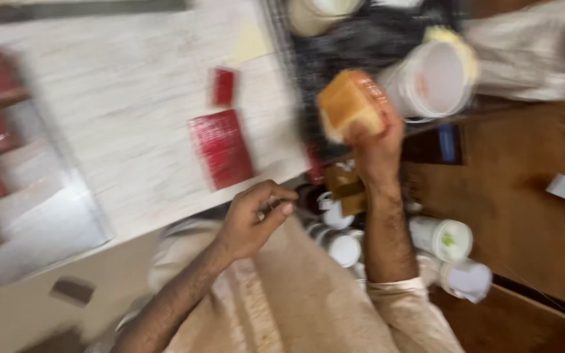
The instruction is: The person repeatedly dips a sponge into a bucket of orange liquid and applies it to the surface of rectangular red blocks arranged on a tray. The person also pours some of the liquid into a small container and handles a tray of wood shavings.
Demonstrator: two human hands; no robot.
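Your left hand curls loosely at the edge of the pale wood-grain tabletop, fingers pinched on something too small and blurred to tell, just above a cluster of white lidded tubs by your lap. Farther out, your right hand grips an orange-brown, block-shaped container, raised beside a white plastic bucket, with a flat red rectangular packet lying on the tabletop.

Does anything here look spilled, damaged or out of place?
Nothing is clearly spilled or broken. The white bucket lies tipped on its side, its opening facing the camera, beside the orange block that the right hand holds. Blur hides finer detail.
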